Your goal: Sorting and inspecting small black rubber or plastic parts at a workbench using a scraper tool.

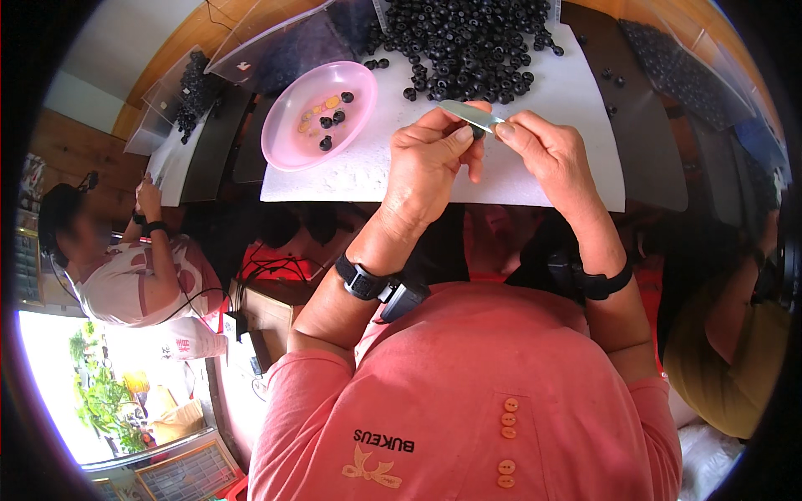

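Above the front of the white board, my left hand (pixel 422 167) pinches a small round black piece (pixel 478 132) between its fingertips. My right hand (pixel 553 157) is closed on a small knife with a flat, pale blade (pixel 469 114). The blade lies across the top of the black piece, close to my left fingers; whether its edge touches the piece cannot be made out. Just beyond my hands spreads a large heap of similar round black pieces (pixel 468 42). To the left stands a pink bowl (pixel 276 138) with several black pieces in it.
The white board (pixel 351 184) covers the dark table (pixel 656 159). Clear plastic panels (pixel 263 42) rise at the back left. More black pieces (pixel 681 71) lie at the right. A co-worker (pixel 134 275) sits at the left by another heap (pixel 196 92); another person (pixel 718 359) is at the right.
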A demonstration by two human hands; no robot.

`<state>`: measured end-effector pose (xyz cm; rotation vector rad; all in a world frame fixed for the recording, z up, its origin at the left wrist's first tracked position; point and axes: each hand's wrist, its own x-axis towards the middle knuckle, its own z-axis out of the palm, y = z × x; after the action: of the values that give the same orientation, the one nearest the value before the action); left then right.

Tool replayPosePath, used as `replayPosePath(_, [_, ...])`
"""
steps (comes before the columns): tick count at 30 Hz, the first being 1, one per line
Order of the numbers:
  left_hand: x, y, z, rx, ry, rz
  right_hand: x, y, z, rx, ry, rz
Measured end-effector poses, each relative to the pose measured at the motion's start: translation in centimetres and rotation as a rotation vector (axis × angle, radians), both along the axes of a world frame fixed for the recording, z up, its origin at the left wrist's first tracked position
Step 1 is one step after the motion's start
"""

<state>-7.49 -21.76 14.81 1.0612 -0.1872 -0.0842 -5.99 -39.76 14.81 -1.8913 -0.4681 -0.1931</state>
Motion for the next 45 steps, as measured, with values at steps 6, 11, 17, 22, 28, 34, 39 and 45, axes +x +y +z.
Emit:
replayPosePath(6, [-0.08,-0.29,-0.01,-0.060,0.011,-0.029,0.14,-0.35,-0.27,0.088,0.075,0.037])
replayPosePath(11, [-0.20,-0.40,0.19,-0.074,0.005,-0.040,-0.16,-0.32,0.34,0.183,0.218,0.058])
replayPosePath(17, [-0.09,-0.16,-0.12,-0.068,-0.015,-0.049,-0.07,-0.35,-0.14,0.128,0.135,0.032])
replayPosePath(22, [-0.11,-0.06,-0.28,-0.060,-0.012,-0.039,-0.03,-0.31,-0.06,0.082,0.114,0.022])
replayPosePath(28, [-0.07,-0.17,-0.37,-0.064,-0.014,-0.019,-0.04,-0.29,-0.08,0.065,0.085,0.020])
replayPosePath(34, [-0.25,-0.51,-0.67,-0.023,-0.056,0.043,-0.33,0.00,-0.17,0.072,0.036,0.027])
replayPosePath(39, [-0.44,-0.66,-0.40,-0.008,-0.027,0.039,-0.27,-0.21,-0.48,0.024,-0.014,0.013])
replayPosePath(45, [-0.23,-0.04,0.30,0.060,-0.098,0.078,-0.51,-0.34,-0.04,0.206,0.103,0.060])
